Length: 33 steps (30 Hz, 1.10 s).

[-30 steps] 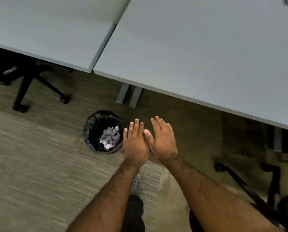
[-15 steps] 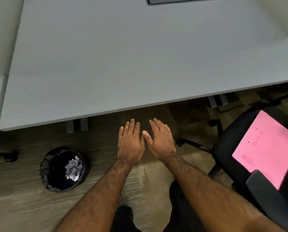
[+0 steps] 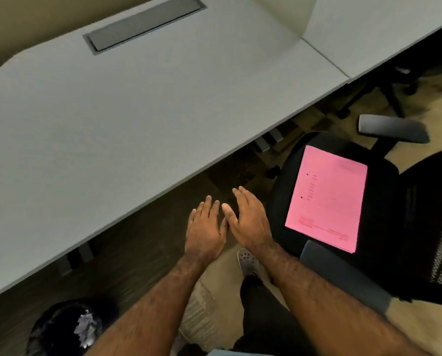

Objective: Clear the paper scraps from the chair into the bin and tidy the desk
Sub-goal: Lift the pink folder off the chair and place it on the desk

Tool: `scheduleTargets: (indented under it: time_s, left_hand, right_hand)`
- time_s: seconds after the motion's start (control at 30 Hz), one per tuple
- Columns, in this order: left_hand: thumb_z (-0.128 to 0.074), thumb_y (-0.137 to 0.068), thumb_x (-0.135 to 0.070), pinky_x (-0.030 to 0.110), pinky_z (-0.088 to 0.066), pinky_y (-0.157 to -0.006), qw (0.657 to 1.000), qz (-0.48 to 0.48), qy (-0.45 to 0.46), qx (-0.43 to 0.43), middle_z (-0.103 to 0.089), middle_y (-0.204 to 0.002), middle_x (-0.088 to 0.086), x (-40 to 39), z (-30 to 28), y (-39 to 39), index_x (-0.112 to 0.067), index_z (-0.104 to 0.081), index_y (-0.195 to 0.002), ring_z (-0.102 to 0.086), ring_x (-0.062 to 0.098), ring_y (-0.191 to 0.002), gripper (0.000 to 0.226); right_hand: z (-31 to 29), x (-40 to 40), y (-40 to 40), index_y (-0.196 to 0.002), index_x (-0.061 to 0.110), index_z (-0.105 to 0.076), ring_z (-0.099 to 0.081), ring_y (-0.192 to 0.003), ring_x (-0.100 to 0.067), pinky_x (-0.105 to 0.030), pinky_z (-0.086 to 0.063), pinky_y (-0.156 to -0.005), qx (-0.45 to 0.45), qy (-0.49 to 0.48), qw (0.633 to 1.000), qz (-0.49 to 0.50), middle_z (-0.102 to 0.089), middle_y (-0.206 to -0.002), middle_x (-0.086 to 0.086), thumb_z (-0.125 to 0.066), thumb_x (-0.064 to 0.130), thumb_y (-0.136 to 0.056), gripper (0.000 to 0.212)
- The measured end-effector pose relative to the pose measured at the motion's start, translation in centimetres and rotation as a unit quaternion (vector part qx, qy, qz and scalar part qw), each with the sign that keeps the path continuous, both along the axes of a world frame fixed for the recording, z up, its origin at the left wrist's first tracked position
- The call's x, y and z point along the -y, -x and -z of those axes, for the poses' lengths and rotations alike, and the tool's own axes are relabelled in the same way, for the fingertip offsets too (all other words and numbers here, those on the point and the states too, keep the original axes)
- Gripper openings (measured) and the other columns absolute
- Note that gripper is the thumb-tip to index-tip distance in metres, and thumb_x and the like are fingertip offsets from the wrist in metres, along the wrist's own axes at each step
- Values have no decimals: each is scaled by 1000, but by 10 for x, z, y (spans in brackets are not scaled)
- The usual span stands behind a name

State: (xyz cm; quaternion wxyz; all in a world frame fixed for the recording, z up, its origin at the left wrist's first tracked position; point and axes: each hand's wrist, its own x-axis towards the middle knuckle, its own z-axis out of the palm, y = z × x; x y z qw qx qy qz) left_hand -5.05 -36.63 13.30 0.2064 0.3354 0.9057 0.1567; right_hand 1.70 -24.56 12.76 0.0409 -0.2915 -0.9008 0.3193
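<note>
A pink sheet of paper (image 3: 326, 197) lies flat on the seat of a black office chair (image 3: 384, 214) at the right. A black-lined bin (image 3: 60, 330) with pale paper scraps (image 3: 86, 330) inside stands at the bottom left. My left hand (image 3: 205, 227) and my right hand (image 3: 249, 219) hover side by side over the floor, palms down, fingers apart, holding nothing. My right hand is just left of the chair seat. The grey desk (image 3: 124, 119) stretches across the upper left.
A cable tray lid (image 3: 145, 23) is set into the desk's far side. A second desk (image 3: 384, 27) meets it at the top right, with another chair base (image 3: 384, 98) beneath. Grey armrests (image 3: 392, 128) flank the seat. My shoe (image 3: 248, 260) is on the carpet.
The view has swung right, away from the bin, which slid to the bottom left. The chair with the pink sheet came into view. Both hands stay empty and side by side.
</note>
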Motion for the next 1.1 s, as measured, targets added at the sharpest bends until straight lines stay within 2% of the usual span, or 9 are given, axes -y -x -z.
scheduleTargets:
  time_s: [0.13, 0.27, 0.5, 0.7, 0.83, 0.9, 0.97, 1.03, 1.1]
  left_hand:
    - [-27, -99, -50, 45, -16, -120, 997, 71, -16, 30, -22, -159, 7, -70, -7, -19, -19, -30, -148, -20, 23, -146, 58]
    - [-34, -100, -46, 42, -19, -119, 991, 123, -15, 56, -26, -158, 6, -131, -2, -33, -19, -29, -149, -21, 21, -146, 57]
    - [-46, -96, -42, 37, -18, -117, 979, 199, 5, 37, -22, -159, 7, -225, 36, -50, -17, -23, -151, -22, 23, -145, 65]
    - [-46, -94, -46, 41, -15, -119, 965, 253, 59, 26, -10, -162, 11, -272, 84, -59, -15, -14, -153, -14, 28, -147, 75]
    - [-55, -90, -45, 44, -17, -120, 967, 216, 97, 97, -14, -161, 10, -291, 110, -58, -15, -12, -153, -13, 29, -147, 82]
    - [-64, -86, -37, 49, -31, -114, 967, 167, 88, 170, -33, -152, 11, -299, 118, -57, -16, -24, -148, -31, 32, -139, 76]
    - [-68, -84, -27, 49, -49, -98, 963, 111, 55, 240, -54, -131, 7, -305, 124, -60, -18, -38, -135, -54, 29, -119, 60]
    - [-64, -87, -22, 45, -54, -89, 956, 59, 76, 276, -59, -124, 6, -308, 129, -63, -19, -39, -131, -60, 28, -110, 51]
    - [-58, -91, -21, 42, -54, -85, 949, 13, 120, 290, -59, -125, 8, -310, 134, -63, -17, -36, -135, -61, 30, -108, 50]
  right_hand:
    - [2, -57, -30, -145, 21, -37, -30, -141, -17, -38, -28, -114, -13, 14, 997, 77, -38, -152, -2, -30, 62, -95, 65]
    - [11, -107, -57, -144, 24, -37, -32, -140, -16, -30, -22, -110, 4, 14, 987, 159, -38, -152, 0, -33, 62, -94, 62]
    - [44, -184, -103, -145, 20, -35, -37, -137, -24, -42, -32, -112, 42, 47, 956, 287, -39, -151, -4, -44, 54, -95, 61]
    - [81, -225, -138, -149, 17, -26, -28, -142, -25, -44, -27, -115, 101, 87, 935, 329, -30, -156, -6, -48, 51, -95, 68]
    - [109, -246, -160, -151, 13, -19, -22, -143, -27, -47, -26, -115, 128, 147, 891, 411, -21, -159, -8, -56, 49, -91, 79]
    - [122, -256, -172, -151, 11, -18, -24, -142, -29, -49, -29, -113, 149, 166, 863, 453, -22, -158, -9, -61, 46, -89, 84]
    - [134, -264, -184, -150, 9, -20, -30, -138, -32, -51, -35, -109, 175, 202, 830, 490, -28, -154, -12, -66, 45, -85, 87]
    - [143, -268, -192, -147, 8, -24, -39, -131, -34, -51, -43, -103, 205, 245, 798, 511, -37, -148, -14, -70, 43, -83, 87]
    - [147, -268, -197, -144, 9, -30, -46, -124, -33, -50, -49, -95, 238, 251, 794, 500, -42, -140, -13, -72, 41, -82, 82]
